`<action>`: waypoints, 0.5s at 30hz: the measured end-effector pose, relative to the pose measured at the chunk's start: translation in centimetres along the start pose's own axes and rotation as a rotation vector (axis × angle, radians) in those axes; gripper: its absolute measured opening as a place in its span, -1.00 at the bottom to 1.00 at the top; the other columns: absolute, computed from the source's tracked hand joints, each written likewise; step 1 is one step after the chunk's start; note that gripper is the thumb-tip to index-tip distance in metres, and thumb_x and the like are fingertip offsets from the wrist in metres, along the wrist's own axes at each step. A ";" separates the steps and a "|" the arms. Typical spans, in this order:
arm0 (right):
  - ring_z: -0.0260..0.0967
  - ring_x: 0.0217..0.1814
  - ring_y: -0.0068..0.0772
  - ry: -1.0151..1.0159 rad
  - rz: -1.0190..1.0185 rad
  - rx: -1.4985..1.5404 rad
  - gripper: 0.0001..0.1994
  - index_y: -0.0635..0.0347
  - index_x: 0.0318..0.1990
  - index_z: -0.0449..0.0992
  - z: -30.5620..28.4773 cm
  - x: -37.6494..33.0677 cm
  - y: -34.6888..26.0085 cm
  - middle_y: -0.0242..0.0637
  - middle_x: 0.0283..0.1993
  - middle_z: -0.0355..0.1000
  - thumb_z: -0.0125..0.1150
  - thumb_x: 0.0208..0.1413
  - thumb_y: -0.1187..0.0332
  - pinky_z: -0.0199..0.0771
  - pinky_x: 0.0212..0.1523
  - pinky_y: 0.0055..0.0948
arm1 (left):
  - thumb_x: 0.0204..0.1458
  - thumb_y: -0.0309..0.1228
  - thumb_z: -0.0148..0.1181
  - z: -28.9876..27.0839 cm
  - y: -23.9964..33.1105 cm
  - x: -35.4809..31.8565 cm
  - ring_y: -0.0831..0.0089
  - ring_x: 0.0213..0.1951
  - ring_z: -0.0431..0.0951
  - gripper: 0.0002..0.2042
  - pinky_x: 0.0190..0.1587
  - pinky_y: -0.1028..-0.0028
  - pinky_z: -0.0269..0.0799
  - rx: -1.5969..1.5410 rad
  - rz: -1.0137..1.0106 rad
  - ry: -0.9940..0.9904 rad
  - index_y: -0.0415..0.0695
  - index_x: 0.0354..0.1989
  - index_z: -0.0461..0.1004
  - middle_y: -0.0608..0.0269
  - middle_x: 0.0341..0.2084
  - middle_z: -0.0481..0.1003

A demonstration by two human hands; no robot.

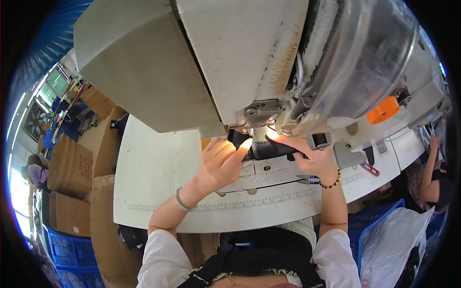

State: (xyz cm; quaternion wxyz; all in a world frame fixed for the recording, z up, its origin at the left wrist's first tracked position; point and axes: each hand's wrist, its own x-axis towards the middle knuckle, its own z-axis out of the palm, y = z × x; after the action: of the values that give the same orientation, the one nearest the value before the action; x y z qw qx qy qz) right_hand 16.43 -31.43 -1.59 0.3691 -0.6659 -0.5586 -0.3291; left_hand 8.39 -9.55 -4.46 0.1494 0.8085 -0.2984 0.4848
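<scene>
From the head camera I see my left hand [218, 163] and right hand [307, 156] both pinching a black fabric piece [266, 149] under the sewing machine [249, 62] on the table [153, 168]; stitching looks mid-way. Cardboard boxes [69, 168] at left, contents hidden.

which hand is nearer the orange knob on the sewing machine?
Right. The right hand sits below-left of the orange knob, on the black fabric piece; the left hand is farther left.
</scene>
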 end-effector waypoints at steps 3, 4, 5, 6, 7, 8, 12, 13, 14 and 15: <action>0.14 -0.51 -0.32 -0.016 0.011 0.009 -0.67 0.24 -0.42 0.48 0.0 -0.1 -0.1 -0.34 -0.41 0.41 0.07 -0.48 0.73 0.22 -0.54 -0.42 | -0.50 -0.70 0.09 0.0 -0.1 0.1 0.41 -0.59 0.23 -0.57 -0.54 0.44 0.15 0.001 0.000 -0.005 -0.23 -0.28 0.49 0.32 -0.67 0.17; 0.14 -0.50 -0.32 -0.026 0.019 -0.009 -0.67 0.24 -0.42 0.48 0.0 -0.1 -0.1 -0.34 -0.41 0.40 0.07 -0.49 0.73 0.22 -0.54 -0.42 | -0.50 -0.70 0.09 0.0 -0.1 0.2 0.41 -0.59 0.23 -0.57 -0.54 0.44 0.15 0.000 0.002 -0.007 -0.23 -0.28 0.49 0.32 -0.67 0.17; 0.15 -0.50 -0.32 -0.028 0.023 -0.017 -0.68 0.25 -0.43 0.47 0.0 -0.2 -0.1 -0.33 -0.41 0.40 0.07 -0.48 0.73 0.22 -0.53 -0.42 | -0.50 -0.70 0.10 0.0 -0.2 0.3 0.41 -0.59 0.22 -0.57 -0.54 0.44 0.15 -0.004 -0.002 -0.004 -0.22 -0.28 0.50 0.33 -0.67 0.16; 0.15 -0.49 -0.32 -0.043 0.028 -0.017 -0.69 0.26 -0.43 0.47 0.0 -0.2 -0.1 -0.33 -0.41 0.39 0.07 -0.48 0.73 0.22 -0.53 -0.42 | -0.49 -0.69 0.10 0.0 -0.1 0.3 0.41 -0.59 0.22 -0.58 -0.54 0.44 0.16 -0.010 -0.008 -0.001 -0.21 -0.28 0.50 0.33 -0.68 0.16; 0.15 -0.49 -0.32 -0.032 0.032 -0.026 -0.69 0.26 -0.43 0.47 0.0 -0.3 0.0 -0.33 -0.41 0.39 0.07 -0.48 0.73 0.22 -0.53 -0.42 | -0.49 -0.69 0.10 -0.1 -0.1 0.3 0.41 -0.59 0.22 -0.58 -0.54 0.44 0.16 -0.014 -0.008 -0.004 -0.21 -0.28 0.50 0.33 -0.68 0.16; 0.15 -0.49 -0.31 -0.034 0.034 -0.021 -0.70 0.27 -0.44 0.46 0.0 -0.3 0.1 -0.32 -0.42 0.38 0.07 -0.48 0.73 0.22 -0.53 -0.42 | -0.49 -0.69 0.11 -0.2 0.0 0.3 0.42 -0.59 0.23 -0.58 -0.54 0.44 0.16 0.007 -0.013 -0.020 -0.21 -0.28 0.50 0.33 -0.68 0.16; 0.15 -0.48 -0.30 -0.029 0.052 0.022 -0.72 0.30 -0.46 0.45 0.2 -0.4 0.2 -0.30 -0.44 0.36 0.07 -0.47 0.73 0.22 -0.51 -0.42 | -0.49 -0.69 0.11 -0.2 -0.1 0.3 0.42 -0.60 0.24 -0.56 -0.54 0.45 0.16 0.031 -0.005 -0.024 -0.20 -0.26 0.50 0.34 -0.68 0.15; 0.15 -0.48 -0.30 -0.059 0.070 0.011 -0.73 0.30 -0.46 0.45 0.2 -0.4 0.2 -0.30 -0.44 0.36 0.07 -0.47 0.73 0.22 -0.51 -0.42 | -0.49 -0.69 0.11 -0.2 -0.1 0.3 0.42 -0.60 0.24 -0.56 -0.54 0.45 0.16 0.028 -0.005 -0.028 -0.20 -0.26 0.50 0.34 -0.68 0.15; 0.15 -0.48 -0.30 -0.036 0.062 -0.003 -0.74 0.31 -0.47 0.45 0.3 -0.4 0.1 -0.29 -0.44 0.37 0.07 -0.46 0.73 0.22 -0.51 -0.41 | -0.49 -0.68 0.12 -0.2 -0.2 0.3 0.42 -0.60 0.24 -0.56 -0.54 0.45 0.16 0.031 -0.007 -0.027 -0.19 -0.26 0.50 0.34 -0.68 0.15; 0.15 -0.48 -0.29 -0.032 0.051 -0.005 -0.74 0.32 -0.47 0.44 0.3 -0.4 0.1 -0.29 -0.44 0.37 0.07 -0.46 0.74 0.23 -0.51 -0.41 | -0.49 -0.67 0.13 -0.1 -0.3 0.2 0.42 -0.60 0.25 -0.56 -0.54 0.46 0.16 0.033 -0.007 -0.024 -0.18 -0.26 0.51 0.34 -0.68 0.16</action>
State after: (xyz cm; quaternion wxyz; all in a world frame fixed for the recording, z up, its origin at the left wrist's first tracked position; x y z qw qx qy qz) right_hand 16.48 -31.42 -2.09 0.3670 -0.6858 -0.5465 -0.3104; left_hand 8.60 -9.31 -4.19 0.1342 0.8177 -0.2892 0.4793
